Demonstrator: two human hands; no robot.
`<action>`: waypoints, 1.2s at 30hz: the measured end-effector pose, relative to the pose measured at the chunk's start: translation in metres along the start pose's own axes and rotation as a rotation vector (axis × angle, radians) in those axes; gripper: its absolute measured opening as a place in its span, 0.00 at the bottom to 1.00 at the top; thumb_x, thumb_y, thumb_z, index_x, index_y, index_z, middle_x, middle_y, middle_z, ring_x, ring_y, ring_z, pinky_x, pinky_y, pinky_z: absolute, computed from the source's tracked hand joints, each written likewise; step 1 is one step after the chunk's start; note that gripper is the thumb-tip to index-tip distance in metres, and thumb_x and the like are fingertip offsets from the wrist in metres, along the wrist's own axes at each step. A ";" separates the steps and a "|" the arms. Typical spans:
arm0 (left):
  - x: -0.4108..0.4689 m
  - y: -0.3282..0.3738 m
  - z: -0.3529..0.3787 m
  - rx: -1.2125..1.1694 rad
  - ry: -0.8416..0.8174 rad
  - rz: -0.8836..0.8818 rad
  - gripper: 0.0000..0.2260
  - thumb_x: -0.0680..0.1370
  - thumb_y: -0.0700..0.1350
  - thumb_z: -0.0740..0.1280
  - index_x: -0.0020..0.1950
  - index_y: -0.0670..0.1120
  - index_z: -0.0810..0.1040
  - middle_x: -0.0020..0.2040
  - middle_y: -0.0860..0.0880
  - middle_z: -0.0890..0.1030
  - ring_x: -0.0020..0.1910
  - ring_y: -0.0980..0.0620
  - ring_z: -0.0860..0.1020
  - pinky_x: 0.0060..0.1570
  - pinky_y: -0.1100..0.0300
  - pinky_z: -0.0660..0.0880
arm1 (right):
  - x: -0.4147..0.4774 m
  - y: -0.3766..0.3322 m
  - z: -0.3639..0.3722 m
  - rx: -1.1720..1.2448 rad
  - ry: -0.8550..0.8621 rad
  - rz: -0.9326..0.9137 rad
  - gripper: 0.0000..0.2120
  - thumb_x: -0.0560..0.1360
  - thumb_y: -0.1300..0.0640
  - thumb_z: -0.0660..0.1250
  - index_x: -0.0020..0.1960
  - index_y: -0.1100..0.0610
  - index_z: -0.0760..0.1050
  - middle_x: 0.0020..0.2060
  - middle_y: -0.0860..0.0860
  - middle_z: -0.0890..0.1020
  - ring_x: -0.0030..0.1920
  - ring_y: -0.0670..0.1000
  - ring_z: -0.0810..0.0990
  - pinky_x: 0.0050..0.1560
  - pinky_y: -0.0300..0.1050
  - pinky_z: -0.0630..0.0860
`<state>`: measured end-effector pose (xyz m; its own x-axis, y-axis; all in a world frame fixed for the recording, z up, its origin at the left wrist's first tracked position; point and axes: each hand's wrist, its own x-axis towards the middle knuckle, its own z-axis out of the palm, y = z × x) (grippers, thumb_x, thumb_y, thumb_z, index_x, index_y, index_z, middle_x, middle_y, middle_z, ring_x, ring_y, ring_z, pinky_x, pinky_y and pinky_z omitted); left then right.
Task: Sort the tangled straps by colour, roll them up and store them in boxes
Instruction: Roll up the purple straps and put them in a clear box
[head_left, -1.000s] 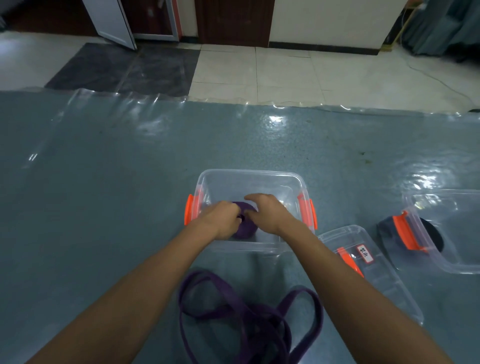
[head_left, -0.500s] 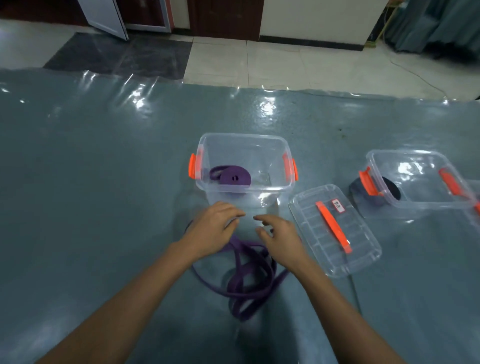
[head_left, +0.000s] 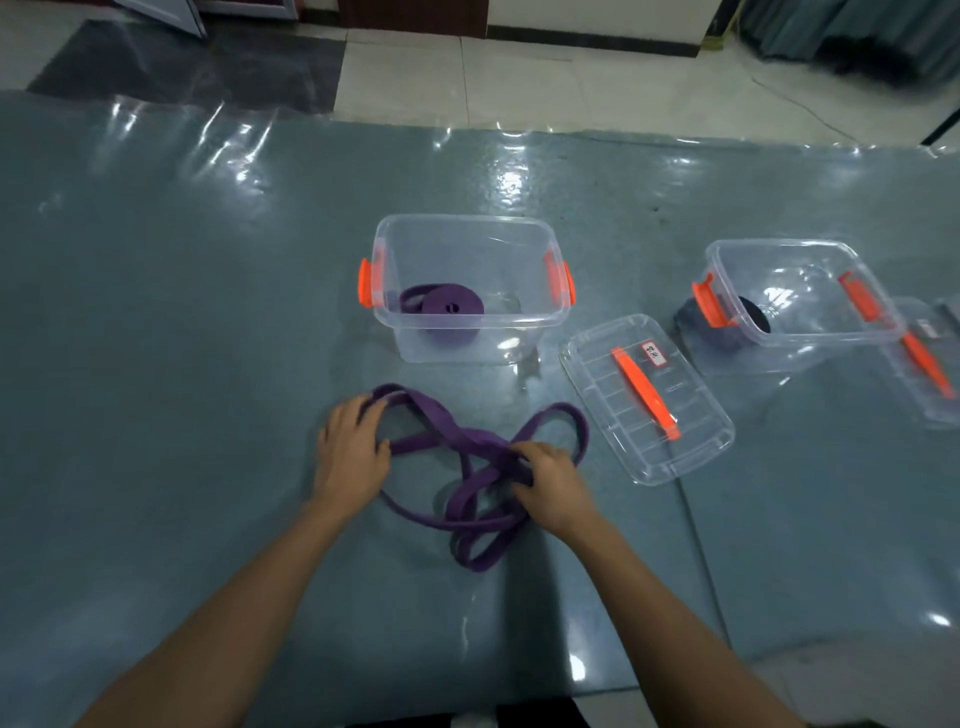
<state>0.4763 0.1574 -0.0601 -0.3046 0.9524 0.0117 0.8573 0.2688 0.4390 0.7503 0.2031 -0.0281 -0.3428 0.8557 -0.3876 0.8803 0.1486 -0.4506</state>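
A loose purple strap lies in tangled loops on the table in front of me. My left hand rests on its left loop, fingers curled over the strap. My right hand grips the crossing of the loops on the right side. Behind the tangle stands a clear box with orange latches, and a rolled purple strap lies inside it at the left. A second clear box at the right holds a dark rolled strap.
A clear lid with an orange handle lies flat right of the tangle. Another lid lies at the far right edge. Glossy plastic sheeting covers the blue-grey table. Tiled floor lies beyond the far edge.
Both hands left the rolled purple strap in the box and came back toward me. They now lie on the loose purple strap, which has spread into wider loops.
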 end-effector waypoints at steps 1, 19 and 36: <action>0.001 -0.006 0.001 -0.017 -0.024 -0.098 0.28 0.74 0.41 0.72 0.73 0.43 0.71 0.70 0.42 0.73 0.69 0.38 0.70 0.67 0.43 0.69 | 0.000 -0.002 0.002 -0.016 0.002 0.000 0.26 0.74 0.57 0.68 0.72 0.54 0.70 0.66 0.55 0.75 0.67 0.59 0.70 0.67 0.55 0.71; 0.017 0.025 -0.069 -0.555 0.272 0.002 0.15 0.74 0.34 0.71 0.57 0.48 0.82 0.52 0.53 0.83 0.47 0.56 0.80 0.53 0.57 0.79 | 0.027 -0.094 -0.052 0.248 0.178 -0.184 0.34 0.78 0.48 0.69 0.79 0.50 0.59 0.73 0.52 0.72 0.70 0.53 0.72 0.69 0.50 0.71; 0.008 0.128 -0.141 -0.505 0.394 0.187 0.18 0.71 0.32 0.73 0.58 0.47 0.83 0.53 0.54 0.84 0.51 0.53 0.82 0.56 0.61 0.77 | -0.009 -0.110 -0.154 0.323 0.255 -0.478 0.08 0.73 0.55 0.74 0.42 0.55 0.77 0.36 0.49 0.82 0.39 0.52 0.80 0.44 0.50 0.79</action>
<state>0.5247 0.1795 0.1231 -0.3806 0.8271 0.4135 0.6395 -0.0875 0.7638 0.7068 0.2556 0.1490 -0.5501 0.8287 0.1030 0.4920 0.4212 -0.7619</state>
